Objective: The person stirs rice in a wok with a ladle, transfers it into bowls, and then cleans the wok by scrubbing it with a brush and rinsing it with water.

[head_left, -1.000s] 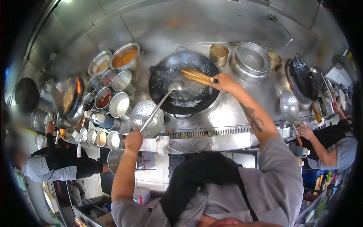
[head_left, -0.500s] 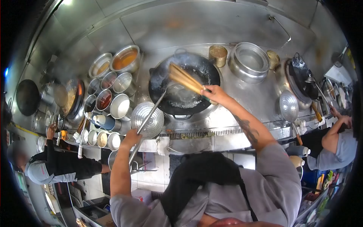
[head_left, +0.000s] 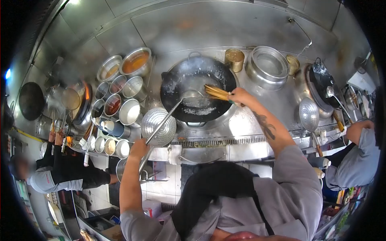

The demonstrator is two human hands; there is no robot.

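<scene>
My left hand (head_left: 140, 148) is closed around the long metal handle of a ladle (head_left: 165, 118). Its bowl rests low over the middle of a black wok (head_left: 171, 108), where a little whitish liquid or foam shows. In my right hand (head_left: 240, 96) is a bamboo wok brush (head_left: 217, 92), its bristle end pointing left over the wok's right half, close to the ladle bowl. Pale residue clings to the wok's inner wall. Beside the wok, below the ladle handle, lies a round perforated strainer (head_left: 155, 130).
Metal pots of sauces and seasonings, including one of orange liquid (head_left: 136, 62), stand left. A tin can (head_left: 234, 60) and a large steel pot (head_left: 266, 68) stand behind right. Another strainer (head_left: 309, 114) lies near a second wok (head_left: 321, 90). Co-workers stand at both sides.
My right hand has swung the brush from the wok's upper left toward its right side. The ladle bowl now shows in the wok. The right-hand co-worker's arm has shifted.
</scene>
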